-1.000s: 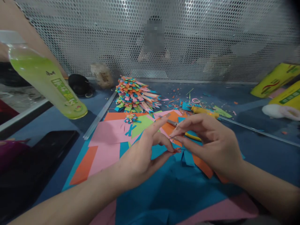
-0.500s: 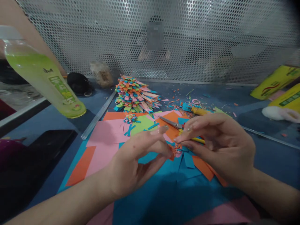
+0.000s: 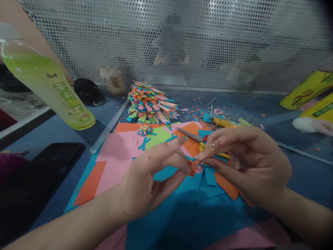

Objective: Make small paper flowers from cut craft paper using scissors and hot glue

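My left hand [image 3: 151, 180] and my right hand [image 3: 244, 163] meet above the coloured paper sheets [image 3: 166, 194], both pinching a small orange and pink folded paper piece [image 3: 195, 168] between thumb and fingertips. The other fingers are stretched out. Blue paper strips [image 3: 209, 175] lie just under the piece. Scissors with yellow handles [image 3: 194, 137] lie on the sheets right behind my fingers. A small finished paper flower [image 3: 145, 130] rests on the pink sheet further back.
A tall pile of multicoloured paper flowers [image 3: 149, 104] stands behind the sheets. A green drink bottle [image 3: 49, 86] is held tilted at the left. A black tray [image 3: 36, 173] lies left, yellow packs [image 3: 309, 90] right, perforated metal screen [image 3: 182, 41] behind.
Both hands lifted slightly off the sheets and drew nearer to me, still pinching the small piece. The green bottle at the left shifted a little.
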Tool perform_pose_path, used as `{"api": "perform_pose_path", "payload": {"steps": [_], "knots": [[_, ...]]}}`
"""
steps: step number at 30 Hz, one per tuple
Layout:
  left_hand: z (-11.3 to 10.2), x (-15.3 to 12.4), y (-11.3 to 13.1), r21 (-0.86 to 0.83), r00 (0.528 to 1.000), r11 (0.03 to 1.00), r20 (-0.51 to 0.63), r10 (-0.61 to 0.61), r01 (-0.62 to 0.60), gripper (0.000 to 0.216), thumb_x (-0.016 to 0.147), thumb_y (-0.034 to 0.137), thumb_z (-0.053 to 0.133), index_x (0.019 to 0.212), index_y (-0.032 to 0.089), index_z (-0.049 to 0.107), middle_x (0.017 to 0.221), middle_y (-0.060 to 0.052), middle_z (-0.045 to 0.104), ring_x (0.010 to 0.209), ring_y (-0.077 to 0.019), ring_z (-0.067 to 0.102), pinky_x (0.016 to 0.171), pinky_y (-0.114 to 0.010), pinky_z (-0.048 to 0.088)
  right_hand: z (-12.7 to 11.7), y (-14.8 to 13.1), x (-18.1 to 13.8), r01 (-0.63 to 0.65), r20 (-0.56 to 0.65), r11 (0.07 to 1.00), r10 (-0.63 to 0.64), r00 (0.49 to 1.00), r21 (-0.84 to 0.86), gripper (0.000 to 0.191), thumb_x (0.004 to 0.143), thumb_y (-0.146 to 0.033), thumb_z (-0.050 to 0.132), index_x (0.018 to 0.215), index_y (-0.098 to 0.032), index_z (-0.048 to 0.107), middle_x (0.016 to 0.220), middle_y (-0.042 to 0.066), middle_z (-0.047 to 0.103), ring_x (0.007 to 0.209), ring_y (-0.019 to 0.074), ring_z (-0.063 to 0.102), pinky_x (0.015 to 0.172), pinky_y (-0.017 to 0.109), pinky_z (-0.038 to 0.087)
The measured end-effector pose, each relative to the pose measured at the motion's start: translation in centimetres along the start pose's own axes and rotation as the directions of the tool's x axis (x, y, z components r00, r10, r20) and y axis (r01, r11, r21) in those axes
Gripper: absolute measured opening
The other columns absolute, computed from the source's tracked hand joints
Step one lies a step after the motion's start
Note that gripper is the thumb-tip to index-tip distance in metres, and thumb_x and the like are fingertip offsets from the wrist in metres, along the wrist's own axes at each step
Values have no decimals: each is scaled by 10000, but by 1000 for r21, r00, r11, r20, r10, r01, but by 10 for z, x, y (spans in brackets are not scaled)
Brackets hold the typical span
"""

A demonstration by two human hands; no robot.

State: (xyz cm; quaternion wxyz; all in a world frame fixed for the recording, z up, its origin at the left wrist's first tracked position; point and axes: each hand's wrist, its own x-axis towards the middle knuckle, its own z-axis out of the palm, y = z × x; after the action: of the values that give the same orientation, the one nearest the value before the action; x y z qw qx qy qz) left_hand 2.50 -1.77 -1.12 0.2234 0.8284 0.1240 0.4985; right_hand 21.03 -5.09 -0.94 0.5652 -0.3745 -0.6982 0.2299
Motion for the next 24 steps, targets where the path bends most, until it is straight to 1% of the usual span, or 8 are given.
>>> {"api": "perform_pose_path", "payload": {"steps": [5, 8, 11, 17, 22, 24], "knots": [[1, 0, -2, -43, 1000, 999, 13, 0, 0, 779, 708, -52, 575, 1308, 363, 302, 732, 49, 649, 705, -124, 646, 682, -278, 549, -1, -1, 0, 10, 46, 1000, -10, 999, -1, 336, 738, -83, 643, 963, -298, 518, 811, -29, 664, 818, 149, 654, 635, 248, 561], [0, 2, -1, -64, 1000, 998, 26, 5, -3, 774, 699, -62, 580, 1295, 357, 319, 737, 54, 646, 706, -117, 648, 683, -272, 552, -1, -1, 0, 32, 61, 999, -32, 998, 4, 334, 737, -73, 641, 957, -295, 523, 816, -30, 659, 825, 149, 652, 652, 257, 562], [0, 4, 1, -58, 1000, 998, 20, 3, -1, 760, 702, -48, 590, 1291, 358, 331, 744, 52, 651, 705, -128, 650, 660, -285, 557, -1, 0, 0, 41, 47, 999, -42, 998, 5, 325, 728, -72, 647, 940, -289, 532, 826, -27, 644, 831, 151, 648, 661, 261, 566], [0, 5, 3, -71, 1000, 997, 12, -4, 5, 724, 722, -46, 564, 1279, 368, 359, 729, 51, 650, 673, -132, 647, 668, -312, 558, -2, 1, 0, 36, 55, 999, -34, 998, -35, 301, 737, -104, 652, 932, -299, 532, 805, -23, 648, 826, 165, 644, 650, 288, 571], [-1, 5, 2, -35, 1000, 999, -2, 7, -7, 756, 686, -63, 588, 1282, 342, 358, 740, 50, 650, 703, -129, 650, 677, -288, 550, -2, 1, 1, 34, 77, 999, -36, 996, 29, 318, 743, -77, 637, 944, -297, 527, 812, -30, 641, 828, 149, 632, 749, 312, 548], [-2, 5, 2, -21, 1000, 1000, -16, 15, -16, 735, 686, -59, 588, 1275, 323, 370, 735, 50, 649, 696, -124, 649, 680, -282, 547, -2, 1, 2, 22, 98, 999, -26, 995, 46, 317, 745, -68, 631, 939, -296, 528, 820, -32, 637, 821, 140, 625, 760, 311, 538]]}}
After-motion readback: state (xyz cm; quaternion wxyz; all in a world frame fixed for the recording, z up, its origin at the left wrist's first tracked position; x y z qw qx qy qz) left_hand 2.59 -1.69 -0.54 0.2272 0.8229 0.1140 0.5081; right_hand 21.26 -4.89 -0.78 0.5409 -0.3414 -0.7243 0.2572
